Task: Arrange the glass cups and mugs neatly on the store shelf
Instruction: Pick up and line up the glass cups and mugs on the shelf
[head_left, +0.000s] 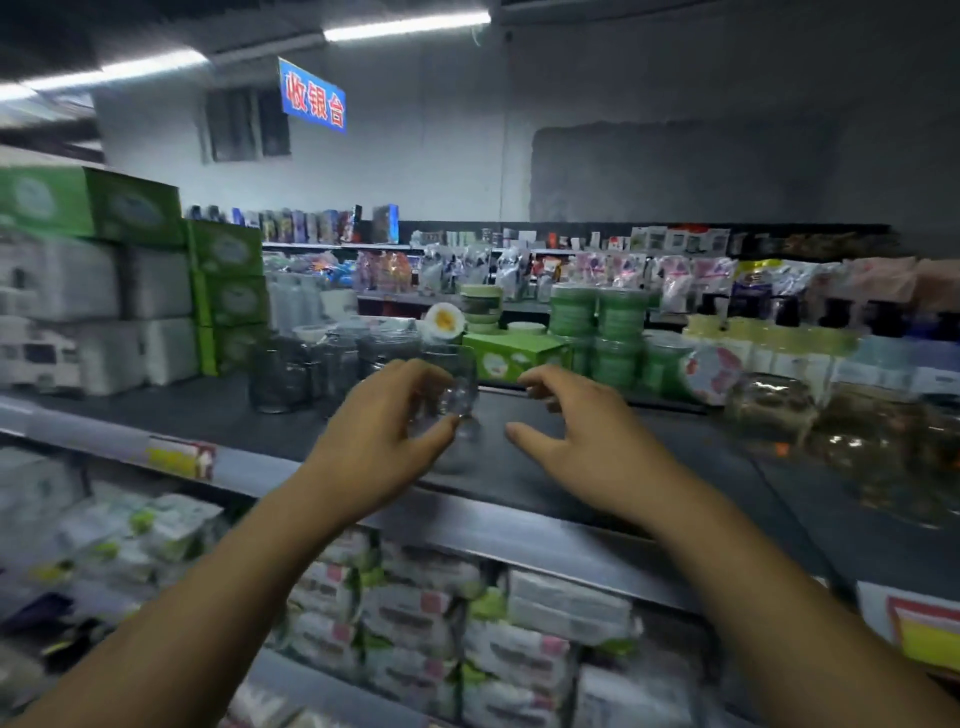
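Left hand is wrapped round a clear glass cup, apparently set on or just above the dark shelf top; blur hides the contact. Right hand is held slack and empty beside it. Neighbouring glasses could be struck and chipped if the cup is slid leftward carelessly.

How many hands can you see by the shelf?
2. The left hand grips a clear glass cup over the dark shelf; the right hand is open just right of it, holding nothing.
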